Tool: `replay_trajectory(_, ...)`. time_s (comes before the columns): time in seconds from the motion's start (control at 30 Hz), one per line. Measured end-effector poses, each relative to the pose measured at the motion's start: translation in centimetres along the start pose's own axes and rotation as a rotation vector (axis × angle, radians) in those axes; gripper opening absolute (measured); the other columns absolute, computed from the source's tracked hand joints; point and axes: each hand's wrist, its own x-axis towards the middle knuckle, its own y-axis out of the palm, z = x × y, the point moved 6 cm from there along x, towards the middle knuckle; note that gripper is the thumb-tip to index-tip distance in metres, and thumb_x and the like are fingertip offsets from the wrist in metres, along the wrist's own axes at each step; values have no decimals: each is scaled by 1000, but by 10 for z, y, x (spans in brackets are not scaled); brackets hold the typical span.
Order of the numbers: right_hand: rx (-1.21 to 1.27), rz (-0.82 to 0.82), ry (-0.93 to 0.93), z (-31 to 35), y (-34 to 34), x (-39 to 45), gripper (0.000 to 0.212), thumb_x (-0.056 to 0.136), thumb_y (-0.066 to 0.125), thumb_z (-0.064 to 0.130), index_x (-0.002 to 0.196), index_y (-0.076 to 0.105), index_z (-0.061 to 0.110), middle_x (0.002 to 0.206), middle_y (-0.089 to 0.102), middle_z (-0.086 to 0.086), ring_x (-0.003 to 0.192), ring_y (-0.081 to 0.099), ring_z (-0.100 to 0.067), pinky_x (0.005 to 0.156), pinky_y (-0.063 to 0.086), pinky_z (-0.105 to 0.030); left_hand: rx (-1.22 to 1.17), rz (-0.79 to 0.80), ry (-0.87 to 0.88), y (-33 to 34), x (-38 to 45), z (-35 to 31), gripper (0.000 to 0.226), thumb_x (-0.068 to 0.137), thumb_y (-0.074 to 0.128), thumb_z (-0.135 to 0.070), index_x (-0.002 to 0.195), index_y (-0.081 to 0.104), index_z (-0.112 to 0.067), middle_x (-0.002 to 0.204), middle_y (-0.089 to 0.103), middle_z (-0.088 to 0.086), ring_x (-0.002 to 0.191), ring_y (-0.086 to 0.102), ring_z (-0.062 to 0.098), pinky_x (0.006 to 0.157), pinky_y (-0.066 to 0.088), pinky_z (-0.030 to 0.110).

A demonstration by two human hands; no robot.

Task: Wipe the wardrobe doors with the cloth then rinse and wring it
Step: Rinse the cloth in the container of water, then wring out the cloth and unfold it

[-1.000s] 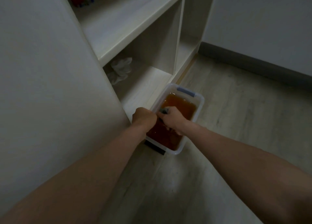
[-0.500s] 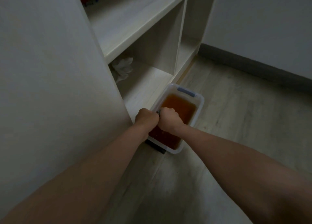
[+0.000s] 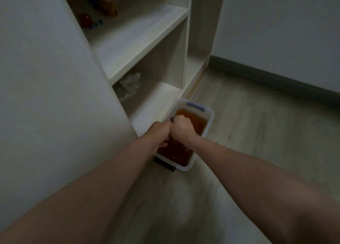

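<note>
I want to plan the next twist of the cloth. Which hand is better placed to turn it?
Probably the right hand: it grips the cloth on top, over the tub. The left hand grips beside it.

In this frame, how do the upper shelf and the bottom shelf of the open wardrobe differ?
The upper shelf holds small colourful items at its back, too blurred to identify; the bottom shelf holds one crumpled whitish bundle. The upper shelf catches more light; the bottom shelf lies partly in its shadow. The plastic tub of brown water sits on the floor right beside the bottom shelf. Both are pale wood-grain boards.
</note>
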Motion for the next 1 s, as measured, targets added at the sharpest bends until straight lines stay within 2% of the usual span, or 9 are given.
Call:
replay_trajectory(0.13, 232, 63, -21, 14, -17, -2, 23, 93, 49, 30, 99, 59, 10, 92, 68, -13, 86, 66, -28, 81, 56, -45, -67, -26, 27, -2, -13, -24, 43, 100, 36, -50, 97, 59, -14, 78, 61, 4, 76, 59, 16, 72, 53, 33)
replay_trajectory(0.27, 659, 202, 99, 37, -43, -22, 30, 94, 53, 34, 113, 48, 12, 100, 68, -16, 88, 68, -28, 74, 58, -40, -231, -21, 45, -12, -38, -54, 47, 98, 42, -50, 106, 65, -9, 70, 64, 5, 62, 57, 16, 54, 43, 26)
replay_trajectory(0.3, 744, 218, 140, 44, -53, -28, 34, 92, 55, 36, 115, 46, 12, 102, 68, -15, 89, 69, -28, 76, 58, -42, -264, -14, 34, -17, -47, -61, 46, 98, 45, -50, 107, 65, -10, 69, 65, 4, 61, 58, 16, 52, 41, 25)
replay_trajectory(0.4, 935, 237, 247, 67, -82, -43, 38, 90, 55, 39, 115, 50, 11, 100, 66, -13, 87, 67, -27, 76, 55, -41, -294, -2, 6, -30, -82, -88, 41, 96, 54, -45, 109, 67, -9, 79, 70, 5, 68, 62, 17, 55, 44, 25)
replay_trajectory(0.5, 1061, 313, 309, 103, -123, -70, 27, 94, 53, 37, 103, 54, 12, 89, 62, -10, 78, 62, -23, 71, 51, -35, -271, 11, -7, -42, -124, -124, 32, 96, 56, -40, 109, 65, -13, 86, 67, 2, 77, 60, 14, 62, 44, 26)
replay_trajectory(0.63, 1102, 402, 309, 163, -206, -122, 16, 95, 51, 23, 107, 54, 11, 96, 58, -13, 81, 58, -21, 61, 47, -29, -290, -45, 8, -64, -202, -195, 13, 91, 66, -32, 93, 65, -19, 88, 66, -1, 79, 58, 11, 71, 46, 28)
replay_trajectory(0.73, 1098, 418, 322, 206, -282, -168, 29, 93, 53, 20, 118, 57, 6, 101, 60, -15, 85, 58, -23, 68, 50, -31, -262, -37, 43, -77, -272, -260, 5, 89, 68, -19, 92, 66, -16, 89, 65, 0, 85, 57, 12, 75, 48, 32)
replay_trajectory(0.83, 1090, 411, 345, 250, -364, -209, 34, 91, 53, 16, 123, 57, 3, 95, 62, -16, 75, 59, -23, 79, 43, -38, -187, 13, 116, -87, -343, -337, 19, 88, 67, -15, 107, 67, -12, 100, 69, 4, 97, 62, 18, 70, 50, 30)
replay_trajectory(1.0, 1043, 379, 321, 313, -494, -260, 22, 88, 55, 13, 108, 62, 8, 82, 63, -10, 67, 58, -20, 64, 46, -35, -56, 46, 232, -92, -448, -456, 21, 90, 65, -12, 109, 64, -5, 111, 69, 14, 104, 65, 26, 79, 56, 36)
